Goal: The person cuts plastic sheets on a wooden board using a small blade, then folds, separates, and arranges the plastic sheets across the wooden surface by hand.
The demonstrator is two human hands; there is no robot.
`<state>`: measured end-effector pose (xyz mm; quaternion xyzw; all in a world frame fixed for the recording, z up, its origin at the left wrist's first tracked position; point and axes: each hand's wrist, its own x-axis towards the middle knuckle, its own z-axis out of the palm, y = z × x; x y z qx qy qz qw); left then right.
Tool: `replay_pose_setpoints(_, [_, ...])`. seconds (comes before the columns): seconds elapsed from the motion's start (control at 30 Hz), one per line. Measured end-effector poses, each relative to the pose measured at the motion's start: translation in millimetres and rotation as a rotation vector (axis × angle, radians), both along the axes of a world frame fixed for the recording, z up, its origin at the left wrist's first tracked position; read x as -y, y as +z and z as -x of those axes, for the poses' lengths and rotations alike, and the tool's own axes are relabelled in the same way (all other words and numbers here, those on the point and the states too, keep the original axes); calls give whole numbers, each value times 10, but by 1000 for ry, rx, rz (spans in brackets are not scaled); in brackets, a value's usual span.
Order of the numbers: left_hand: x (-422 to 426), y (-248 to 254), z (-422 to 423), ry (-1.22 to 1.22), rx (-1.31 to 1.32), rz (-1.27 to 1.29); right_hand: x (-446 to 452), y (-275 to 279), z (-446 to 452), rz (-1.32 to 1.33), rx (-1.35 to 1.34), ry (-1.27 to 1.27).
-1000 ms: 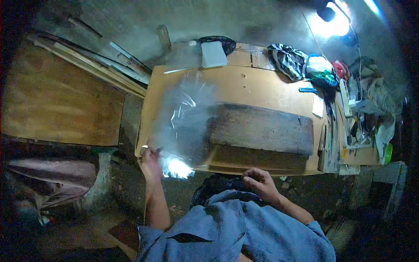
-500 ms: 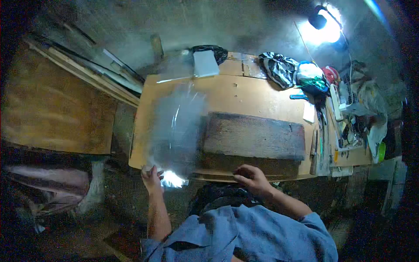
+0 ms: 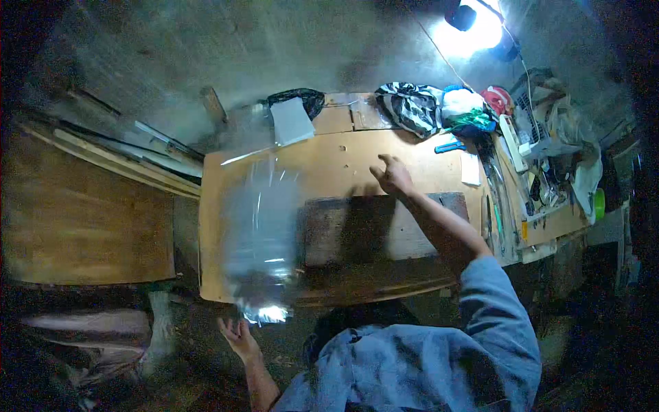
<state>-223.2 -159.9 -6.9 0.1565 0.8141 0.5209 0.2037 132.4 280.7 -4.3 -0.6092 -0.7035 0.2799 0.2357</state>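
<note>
My left hand (image 3: 238, 338) is below the table's near left corner, fingers spread. Close to it hangs the crinkled, shiny near end of a clear plastic sheet (image 3: 261, 213); whether they touch I cannot tell. The sheet lies along the left part of the wooden table (image 3: 322, 154). Beside it rests a dark, worn wooden board (image 3: 326, 233). My right hand (image 3: 393, 177) reaches over the board's far edge, fingers apart and slightly bent, with nothing visible in it. Its arm and shadow cover part of the board.
A white sheet (image 3: 293, 121) lies at the back left. A striped bag (image 3: 410, 110), a blue-handled cutter (image 3: 449, 147) and a white card (image 3: 470, 169) are at the back right. Tools and a white basket (image 3: 549, 147) crowd the right side. A lamp (image 3: 473, 31) shines above.
My right hand has moved from the table's near edge forward over the board. My left hand's fingers have spread beside the plastic's near end. The whole view has shifted.
</note>
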Motion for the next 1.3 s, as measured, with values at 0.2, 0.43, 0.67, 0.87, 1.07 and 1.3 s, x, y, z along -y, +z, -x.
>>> replay_pose_setpoints(0.2, [339, 75, -141, -36, 0, 88, -788, -264, 68, -33, 363, -70])
replay_pose_setpoints(0.43, [1004, -471, -170, 9, 91, 392, -693, -401, 189, 115, 314, 180])
replay_pose_setpoints(0.67, [1470, -1272, -336, -97, 235, 669, 1299, 168, -271, -209, -161, 337])
replay_pose_setpoints(0.87, [972, -1316, -322, -394, 368, 835, 2108, 311, -1322, -229, -50, -184])
replay_pose_setpoints(1.07, [29, -877, -415, -630, 317, 827, 2050, 186, -1999, -27, 38, -559])
replay_pose_setpoints(1.3, [35, -1210, -397, -779, 174, 806, 2101, -98, -2206, 68, -95, -583])
